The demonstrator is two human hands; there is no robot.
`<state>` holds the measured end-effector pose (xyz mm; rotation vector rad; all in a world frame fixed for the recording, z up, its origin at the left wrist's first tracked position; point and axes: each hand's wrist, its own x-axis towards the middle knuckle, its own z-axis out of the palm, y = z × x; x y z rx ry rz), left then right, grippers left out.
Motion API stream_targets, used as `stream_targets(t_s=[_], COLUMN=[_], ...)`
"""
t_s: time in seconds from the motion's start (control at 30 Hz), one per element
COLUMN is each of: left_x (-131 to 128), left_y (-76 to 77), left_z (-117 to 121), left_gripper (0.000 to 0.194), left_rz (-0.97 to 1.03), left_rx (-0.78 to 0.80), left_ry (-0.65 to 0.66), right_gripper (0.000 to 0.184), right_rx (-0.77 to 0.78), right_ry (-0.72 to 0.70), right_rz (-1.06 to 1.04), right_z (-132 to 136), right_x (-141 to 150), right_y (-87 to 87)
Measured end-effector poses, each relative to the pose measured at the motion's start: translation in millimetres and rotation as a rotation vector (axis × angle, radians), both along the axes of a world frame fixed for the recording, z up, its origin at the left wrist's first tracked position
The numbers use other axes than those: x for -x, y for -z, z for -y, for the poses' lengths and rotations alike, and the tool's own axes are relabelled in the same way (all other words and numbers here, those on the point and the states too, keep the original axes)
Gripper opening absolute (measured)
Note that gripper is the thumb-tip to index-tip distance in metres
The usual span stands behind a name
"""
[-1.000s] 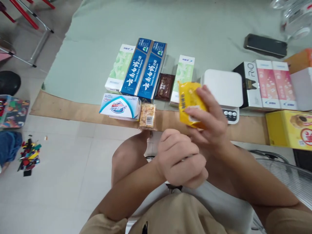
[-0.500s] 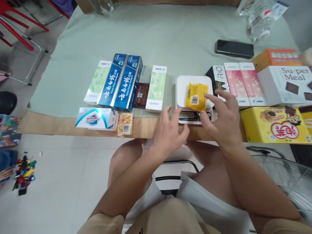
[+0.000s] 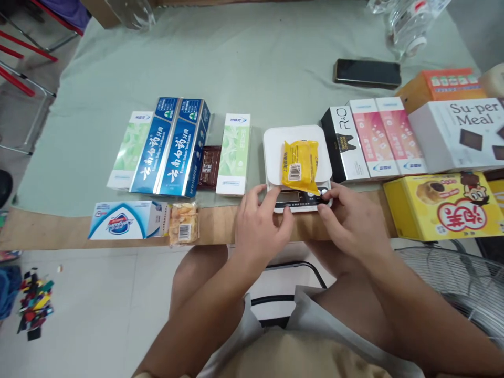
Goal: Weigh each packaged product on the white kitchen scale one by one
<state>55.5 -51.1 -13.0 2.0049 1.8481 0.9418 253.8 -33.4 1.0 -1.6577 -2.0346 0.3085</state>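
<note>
A white kitchen scale (image 3: 271,142) stands at the front of the table, its dark display facing me. On its platform lies a yellow wrapped packet (image 3: 301,165) with a barcode, apart from both hands. My left hand (image 3: 262,226) is at the scale's front left corner, fingers spread and thumb by the front edge. Across from it, my right hand (image 3: 352,218) rests at the front right corner, fingers apart, with its fingertips by the scale's buttons. Neither hand holds anything.
Left of the scale are green toothpaste boxes (image 3: 234,152), blue toothpaste boxes (image 3: 183,152), a brown packet (image 3: 210,168), a soap box (image 3: 122,220) and a snack packet (image 3: 184,223). On the right stand a black-and-white box (image 3: 346,152), pink boxes (image 3: 376,142), a yellow box (image 3: 444,205) and a phone (image 3: 367,72).
My right hand has come down from beside the yellow packet to the scale's front right corner. My left hand has stayed near the front left corner. The view has shifted slightly.
</note>
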Motion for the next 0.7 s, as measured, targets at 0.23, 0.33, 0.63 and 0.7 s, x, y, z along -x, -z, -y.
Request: stream_targets(t_s=[0.23,0.33,0.63,0.7], left_x=[11,15,28,28], left_y=[-8.4,-6.0,0.1,-2.0], left_z=[14,19,20,21], left_gripper=[0.040,0.041,0.034,0.030], left_rz=[0.068,0.062,0.089,0.111], left_rx=[0.077,0.043,0.026,-0.017], left_ry=[-0.040,-0.044,-0.124,-0.114], right_gripper=[0.012,0.011,0.013,0.012], right_rx=[0.034,0.045,0.146,0.125], right_ry=[-0.102,-0.075,-0.099,-0.072], right_rz=[-0.071,-0.108,-0.200,-0.200], right_z=[-4,-6,-14,-15], right_x=[15,22,36,36], right_y=[-0.4,-1.6,0.5,3.5])
